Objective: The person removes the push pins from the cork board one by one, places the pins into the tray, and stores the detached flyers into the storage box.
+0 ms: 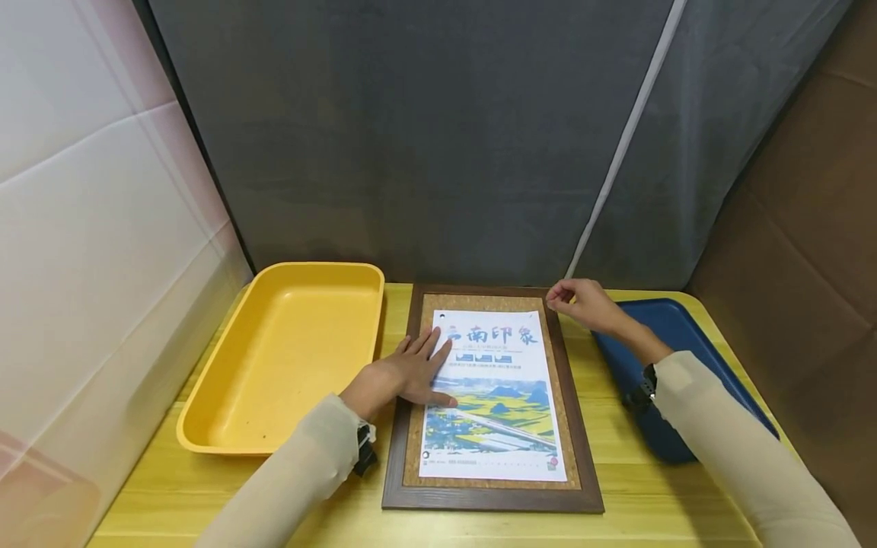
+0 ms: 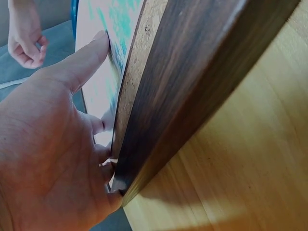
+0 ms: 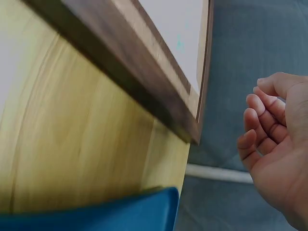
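A printed poster (image 1: 489, 426) with blue characters and a landscape lies on a cork board (image 1: 572, 464) in a dark wooden frame (image 1: 493, 499). My left hand (image 1: 414, 373) rests flat on the poster's left edge, fingers spread, its little-finger side reaching over the frame. Small dark round spots (image 1: 441, 315) mark the poster's upper and lower left corners. Above the frame's upper right corner hovers my right hand (image 1: 582, 299). In the right wrist view its thumb (image 3: 274, 84) meets the index fingertip and the other fingers curl inward; nothing shows between them.
To the left of the board stands a yellow tray (image 1: 379, 327). A dark blue tray (image 1: 674, 304) lies to the right, partly under my right forearm. Behind the wooden table (image 1: 329, 525) hangs a grey cloth (image 1: 411, 137) with a pale strip.
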